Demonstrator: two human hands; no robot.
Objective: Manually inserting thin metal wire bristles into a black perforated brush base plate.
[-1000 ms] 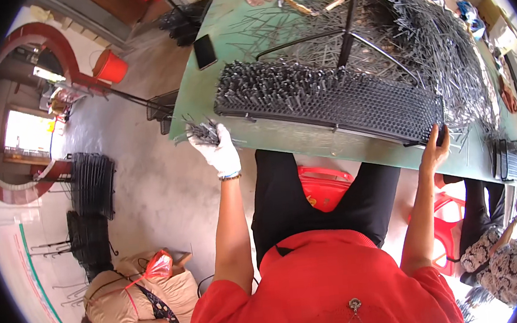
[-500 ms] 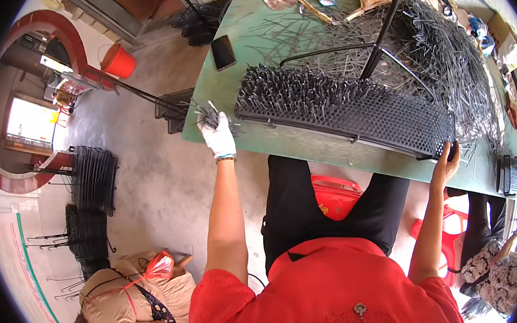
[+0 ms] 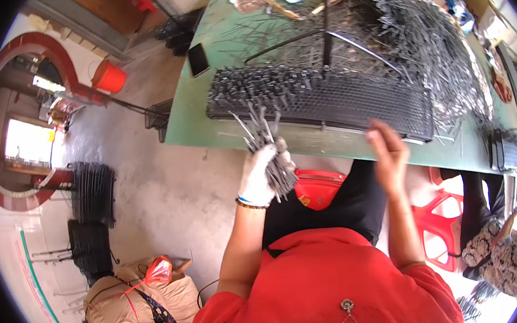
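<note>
Green and long, the work table [image 3: 193,121] runs across the upper part of the head view, its near edge just ahead of the person's body. On it lies a long black mesh tray [image 3: 351,101], its left part packed with short dark metal pins standing on end, its right part showing bare mesh. Behind the tray a large loose heap of grey pins [image 3: 426,42] spreads toward the far right. A dark phone [image 3: 198,59] lies flat near the table's left end, well apart from the tray.

The left hand [image 3: 260,177], in a white glove, is closed around a bundle of pins [image 3: 269,154], whose tips fan upward and reach over the table's near edge, just short of the tray's front left. The right hand [image 3: 388,156] is bare and open, fingers loosely spread and blurred, holding nothing, just in front of the tray's near rim toward its right end.

Between the table edge and the person's red shirt sits a red plastic stool [image 3: 319,187]. To the left the concrete floor lies open, with stacks of black wire racks [image 3: 92,191] and an orange bucket [image 3: 108,77] farther off. Another person [image 3: 130,308] crouches at the lower left beside the racks.
</note>
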